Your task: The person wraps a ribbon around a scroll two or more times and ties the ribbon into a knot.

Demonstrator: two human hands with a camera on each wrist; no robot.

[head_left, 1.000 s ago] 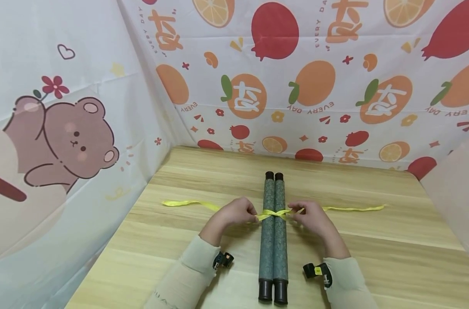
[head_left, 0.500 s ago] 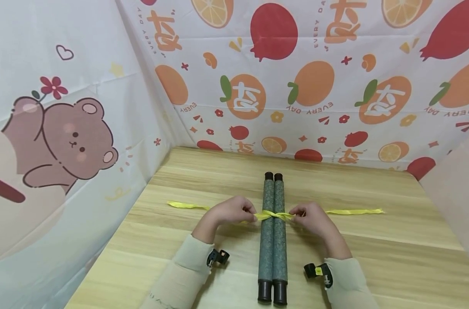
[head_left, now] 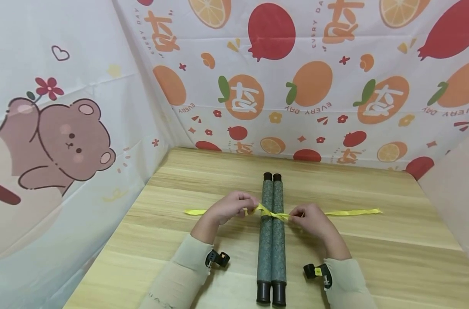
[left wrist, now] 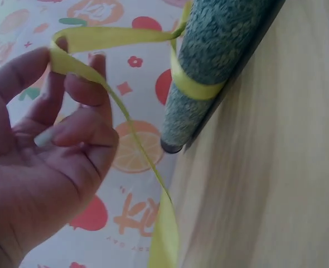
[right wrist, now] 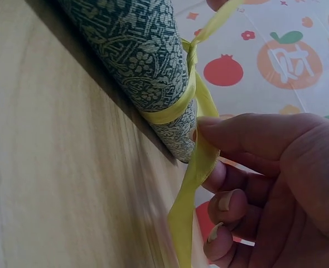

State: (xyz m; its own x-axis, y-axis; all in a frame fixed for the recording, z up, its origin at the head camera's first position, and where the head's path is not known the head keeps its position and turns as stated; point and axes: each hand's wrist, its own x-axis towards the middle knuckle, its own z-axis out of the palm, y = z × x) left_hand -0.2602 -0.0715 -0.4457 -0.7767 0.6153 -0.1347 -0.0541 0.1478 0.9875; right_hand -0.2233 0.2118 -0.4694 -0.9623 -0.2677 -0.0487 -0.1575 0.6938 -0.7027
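A green patterned scroll [head_left: 265,253], wound into two side-by-side rolls with dark end knobs, lies lengthwise before me. Yellow ribbon [left wrist: 195,86] circles both rolls and crosses in a twist on top. My left hand [head_left: 233,207] pinches one end of the ribbon just left of the rolls, holding it raised, and the ribbon folds over its fingertips in the left wrist view. On the other side, my right hand [head_left: 312,219] pinches the other end between thumb and fingers, low beside the right roll. Loose tails trail outward past both hands.
The scroll rests on a wood-grain table [head_left: 373,249]. A fruit-print cloth [head_left: 273,94] hangs along the back, and a cloth with a bear [head_left: 74,141] hangs on the left. Each wrist carries a small black camera [head_left: 312,271].
My left hand has lifted its ribbon end up from the rolls, and the left tail has slid inward. My right hand has closed on its end and stays nearly in place.
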